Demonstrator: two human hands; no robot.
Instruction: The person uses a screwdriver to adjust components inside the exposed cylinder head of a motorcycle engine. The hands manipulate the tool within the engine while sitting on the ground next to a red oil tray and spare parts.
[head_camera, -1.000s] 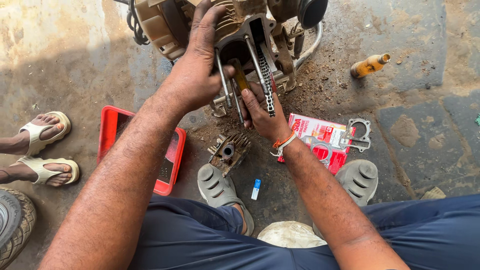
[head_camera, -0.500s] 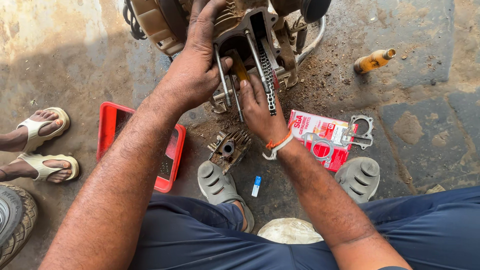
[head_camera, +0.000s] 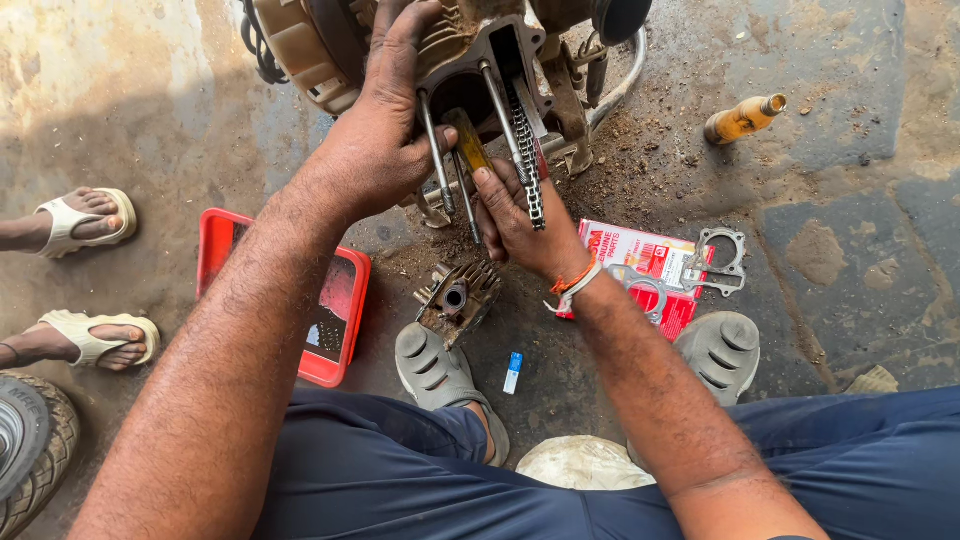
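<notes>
An opened motorcycle engine (head_camera: 500, 50) stands on the ground at the top, with long metal studs (head_camera: 436, 150) and a timing chain (head_camera: 525, 150) sticking out toward me. My left hand (head_camera: 385, 130) grips the engine case beside the studs. My right hand (head_camera: 515, 220) reaches up between the studs, its fingers on a brass-coloured connecting rod (head_camera: 467, 140) next to the chain. An orange thread and a white band circle that wrist.
A dirty cylinder head (head_camera: 455, 300) lies by my grey sandal (head_camera: 435, 370). A red tray (head_camera: 335, 310) sits left; a red-white parts packet (head_camera: 650, 265) with a metal gasket (head_camera: 720, 262) right. A brown bottle (head_camera: 742, 118) lies upper right. Another person's sandalled feet (head_camera: 85, 215) and a tyre (head_camera: 30, 450) are at left.
Both hands stay on the engine. The view has shifted down a little, so the engine sits higher in frame. My right fingers have moved slightly along the rod.
</notes>
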